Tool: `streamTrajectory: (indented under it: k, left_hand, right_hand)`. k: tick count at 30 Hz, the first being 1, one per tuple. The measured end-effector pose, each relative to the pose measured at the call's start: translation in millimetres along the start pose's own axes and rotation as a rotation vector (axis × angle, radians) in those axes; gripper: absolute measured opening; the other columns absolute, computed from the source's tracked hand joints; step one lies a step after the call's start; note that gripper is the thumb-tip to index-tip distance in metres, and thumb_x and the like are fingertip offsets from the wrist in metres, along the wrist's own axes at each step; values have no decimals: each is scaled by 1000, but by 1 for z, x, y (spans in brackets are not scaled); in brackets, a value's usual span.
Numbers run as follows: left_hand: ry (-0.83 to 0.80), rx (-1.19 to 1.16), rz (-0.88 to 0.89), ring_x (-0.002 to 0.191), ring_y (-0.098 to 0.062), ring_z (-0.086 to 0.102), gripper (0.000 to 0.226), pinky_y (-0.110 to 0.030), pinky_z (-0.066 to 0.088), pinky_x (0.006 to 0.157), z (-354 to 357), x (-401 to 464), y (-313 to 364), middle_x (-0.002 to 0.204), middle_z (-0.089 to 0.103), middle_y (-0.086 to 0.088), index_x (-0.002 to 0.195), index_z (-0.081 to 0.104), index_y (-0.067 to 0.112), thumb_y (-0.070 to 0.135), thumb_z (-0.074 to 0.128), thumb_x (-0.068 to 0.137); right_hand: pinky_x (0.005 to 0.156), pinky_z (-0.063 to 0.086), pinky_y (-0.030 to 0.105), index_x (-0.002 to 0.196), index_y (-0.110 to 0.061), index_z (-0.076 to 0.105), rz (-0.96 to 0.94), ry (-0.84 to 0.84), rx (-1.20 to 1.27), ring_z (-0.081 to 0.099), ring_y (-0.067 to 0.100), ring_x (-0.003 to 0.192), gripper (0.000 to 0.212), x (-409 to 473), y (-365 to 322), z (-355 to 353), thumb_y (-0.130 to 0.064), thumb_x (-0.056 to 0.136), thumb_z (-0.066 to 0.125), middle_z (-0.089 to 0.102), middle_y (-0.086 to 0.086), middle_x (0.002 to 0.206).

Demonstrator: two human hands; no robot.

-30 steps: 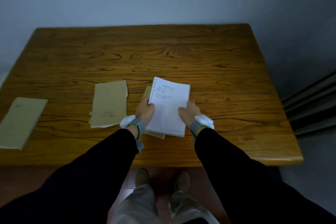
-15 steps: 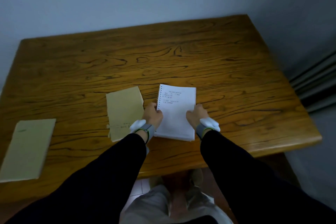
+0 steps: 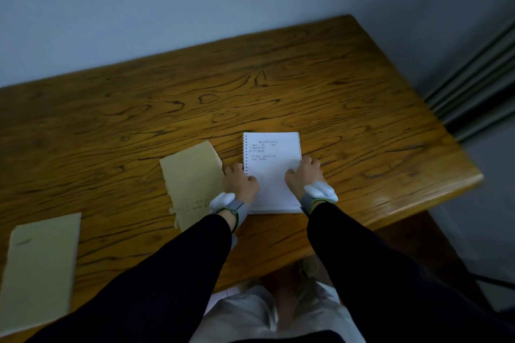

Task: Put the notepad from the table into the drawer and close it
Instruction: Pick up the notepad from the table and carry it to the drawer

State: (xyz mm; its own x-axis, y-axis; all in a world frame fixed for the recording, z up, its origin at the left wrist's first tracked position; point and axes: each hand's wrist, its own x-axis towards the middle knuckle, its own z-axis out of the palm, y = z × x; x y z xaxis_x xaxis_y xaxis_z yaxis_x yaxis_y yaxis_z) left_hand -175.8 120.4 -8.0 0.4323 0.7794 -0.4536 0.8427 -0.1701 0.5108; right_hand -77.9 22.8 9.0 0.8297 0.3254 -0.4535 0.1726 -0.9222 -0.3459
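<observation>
A white spiral-bound notepad with handwriting near its top lies near the front edge of the wooden table. My left hand grips its left, spiral edge, thumb on the page. My right hand grips its right edge, thumb also on the page. Both wrists wear grey straps with white pads. No drawer shows in this view.
A tan booklet lies just left of the notepad, partly under my left wrist. A second tan booklet sits at the table's front left. A blue-grey wall stands behind, grey pipes run at the right. My legs and shoes show below the table edge.
The notepad has come down from a tilted, lifted pose to lie flatter and squarer near the table, covering the tan cover beneath it. The camera has swung left and tilted.
</observation>
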Motion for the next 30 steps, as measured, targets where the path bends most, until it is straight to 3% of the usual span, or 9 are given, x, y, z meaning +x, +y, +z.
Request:
streamTrajectory:
  k: [6, 11, 13, 15, 16, 20, 26, 28, 30]
  left_hand:
    - [-52, -77, -56, 111, -41, 57, 36, -47, 49, 95, -3, -5, 3, 128, 55, -25, 123, 50, -5, 9, 43, 91]
    - [-120, -147, -199, 121, -39, 52, 43, -43, 45, 102, -5, -5, 11, 137, 49, -23, 132, 42, -4, 14, 43, 94]
    - [-130, -179, -230, 121, -38, 53, 39, -39, 46, 93, -7, -7, 17, 136, 51, -23, 129, 46, -3, 14, 44, 94]
    - [-150, -210, -251, 114, -37, 58, 25, -31, 44, 73, -10, -4, 18, 130, 57, -23, 111, 55, 0, 12, 45, 92]
    - [-169, -241, -286, 112, -37, 58, 19, -30, 40, 70, -11, -4, 18, 129, 57, -22, 103, 56, 1, 13, 46, 92]
    - [-244, -475, -414, 124, -36, 50, 58, -34, 43, 87, -17, 1, 19, 142, 47, -17, 144, 33, -1, 19, 50, 93]
    - [-289, -746, -511, 133, -34, 44, 59, -45, 35, 113, -13, -6, 22, 147, 45, -16, 145, 38, 5, 22, 54, 91]
    - [-303, -765, -500, 134, -34, 43, 60, -40, 35, 112, -9, -9, 25, 149, 42, -16, 145, 37, 4, 24, 54, 91]
    - [-262, -687, -477, 131, -32, 45, 59, -32, 39, 100, -6, -13, 25, 147, 43, -13, 144, 37, 3, 24, 53, 92]
  right_hand:
    - [96, 42, 45, 135, -2, 39, -17, -29, -18, 42, 37, 127, 54, -4, 3, 2, -35, 93, 51, 41, 19, 138]
    - [99, 43, 45, 138, -2, 37, -29, -110, -55, 47, 39, 127, 62, 2, 3, -2, -36, 92, 58, 39, 19, 142]
    - [100, 43, 45, 140, -2, 34, -35, -144, -76, 48, 39, 128, 64, 6, 2, -5, -35, 92, 59, 38, 19, 144]
    - [101, 43, 45, 141, -2, 32, -31, -171, -95, 47, 39, 128, 65, 9, -1, -4, -34, 92, 59, 37, 20, 144]
    - [101, 43, 45, 142, -2, 31, -33, -182, -111, 47, 39, 128, 65, 10, -2, -5, -34, 93, 59, 37, 20, 145]
    - [103, 41, 45, 145, -2, 25, -41, -214, -128, 44, 39, 131, 69, 14, -2, -5, -32, 94, 58, 33, 20, 149]
    - [107, 40, 46, 151, -1, 14, -91, -270, -111, 40, 39, 135, 74, 15, 5, -10, -32, 96, 54, 24, 21, 154]
    - [107, 40, 47, 151, -2, 14, -108, -277, -112, 40, 39, 135, 73, 16, 8, -14, -31, 96, 54, 24, 20, 153]
    - [107, 41, 47, 149, -2, 16, -118, -286, -106, 41, 39, 134, 71, 14, 8, -13, -29, 97, 54, 26, 20, 152]
